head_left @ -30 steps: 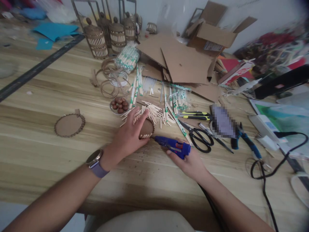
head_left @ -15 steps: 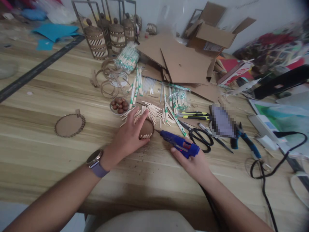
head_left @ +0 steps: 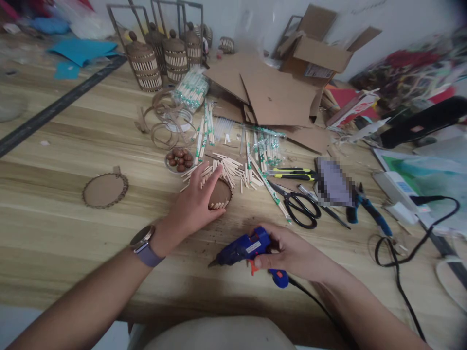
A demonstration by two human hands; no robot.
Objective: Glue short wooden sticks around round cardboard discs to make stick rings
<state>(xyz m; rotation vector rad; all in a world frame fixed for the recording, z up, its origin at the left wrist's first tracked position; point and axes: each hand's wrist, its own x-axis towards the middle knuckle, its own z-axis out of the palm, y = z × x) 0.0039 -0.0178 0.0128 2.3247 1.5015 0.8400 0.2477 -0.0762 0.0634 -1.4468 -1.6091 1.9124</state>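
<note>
1. Far L: spare cardboard disc (head_left: 105, 190) w/ braided rim, flat on tabletop (head_left: 65, 243), well apart from both hands; best left there, out of the glue area.
2. L hand (head_left: 191, 200): thumb & fingers spread apart, arched over the near disc (head_left: 220, 192); thumb by its near rim. Light steadying prob. enough; hard squeeze could bend the rim. Contact under the palm hidden, can't tell.
3. Near disc: flat on tabletop, partly under L hand, short stick row (head_left: 219, 205) along near inside edge. For a neat row, prob. keep spacing even & seat ea. stick against the rim while glue's soft.
4. Loose cut sticks (head_left: 235, 170): piled just beyond the disc, handy; approx. same lengths look best.
5. Glue gun (head_left: 239, 249): nozzle pointing L, near side of the disc, apart from it. Small dabs advisable; keep hot tip off L thumb.
6. R hand (head_left: 292, 250): closed round gun handle, finger/thumb by orange trigger (head_left: 252, 266). Ease off trigger betw. dabs, else drips/strings likely.
7. Black cord (head_left: 315, 301): trails R of gun; keep slack, no snags.
</note>
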